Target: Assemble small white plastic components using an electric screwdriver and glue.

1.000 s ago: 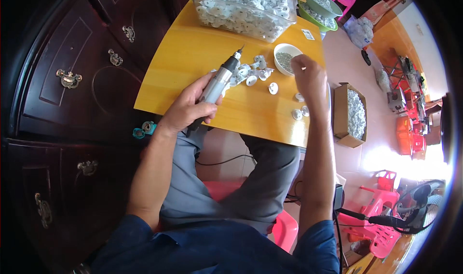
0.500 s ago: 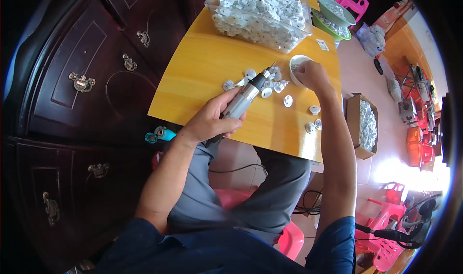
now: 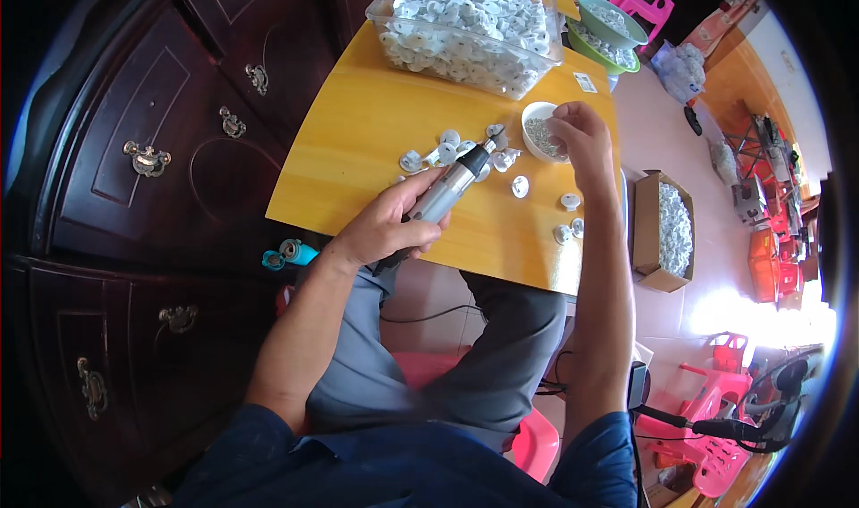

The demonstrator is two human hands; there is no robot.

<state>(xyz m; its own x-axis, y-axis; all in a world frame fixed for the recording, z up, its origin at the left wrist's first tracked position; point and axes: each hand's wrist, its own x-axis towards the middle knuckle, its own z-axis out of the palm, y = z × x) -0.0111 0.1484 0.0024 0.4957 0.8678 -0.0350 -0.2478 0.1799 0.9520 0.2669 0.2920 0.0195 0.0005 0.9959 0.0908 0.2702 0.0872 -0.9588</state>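
Observation:
An electric screwdriver (image 3: 450, 188) with a grey body and black nose is gripped in my left hand (image 3: 386, 227). Its bit points away from me, over a loose cluster of small round white plastic parts (image 3: 449, 139). At the rim of a white bowl (image 3: 531, 112), my right hand (image 3: 585, 143) has its fingers pinched together; whatever may be between them is too small to make out. Tiny metal pieces, probably screws (image 3: 542, 136), lie in the bowl. Closer to me on the yellow table are a single white part (image 3: 520, 186) and several more near the right edge.
A clear plastic bin (image 3: 465, 47) heaped with white parts stands at the table's far side. Beyond the right edge are a cardboard box (image 3: 653, 231) of similar parts and stacked green bowls (image 3: 617, 25). Dark wooden drawers (image 3: 134, 231) line the left.
My right hand has risen from inside the bowl to its right rim, exposing the small metal pieces. The whole view has shifted slightly; my left hand keeps its hold on the screwdriver.

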